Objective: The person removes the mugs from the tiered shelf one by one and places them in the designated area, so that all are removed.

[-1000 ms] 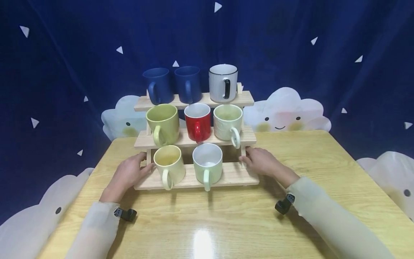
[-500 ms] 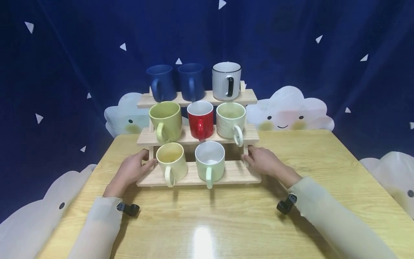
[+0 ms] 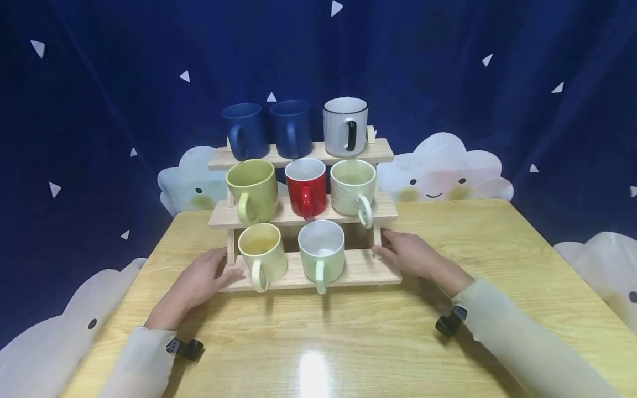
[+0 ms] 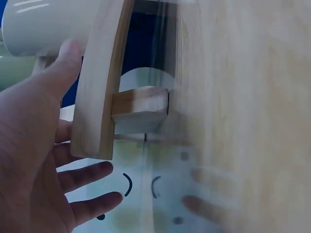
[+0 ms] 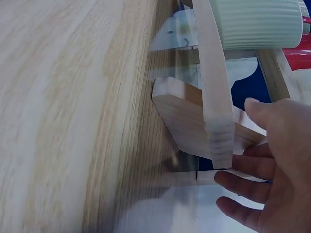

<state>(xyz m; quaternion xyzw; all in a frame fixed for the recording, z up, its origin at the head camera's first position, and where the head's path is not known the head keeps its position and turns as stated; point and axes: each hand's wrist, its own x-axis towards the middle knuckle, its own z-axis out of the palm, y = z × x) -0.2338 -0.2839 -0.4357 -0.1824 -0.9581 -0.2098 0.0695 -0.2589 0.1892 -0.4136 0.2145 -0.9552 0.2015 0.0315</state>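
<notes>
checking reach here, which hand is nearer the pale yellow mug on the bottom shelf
Left. The left hand rests at the rack's left end, its thumb right beside the pale yellow mug. The right hand is at the rack's far right end, beyond the pale green mug.

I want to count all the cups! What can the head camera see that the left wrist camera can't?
Only the head view shows all three tiers of the wooden rack with eight mugs, among them the red mug, plus the right hand and the table. Only the left wrist view shows the small wooden foot under the rack's bottom board. Both show the left hand at the rack's left end, thumb on the bottom board beside the pale yellow mug.
</notes>
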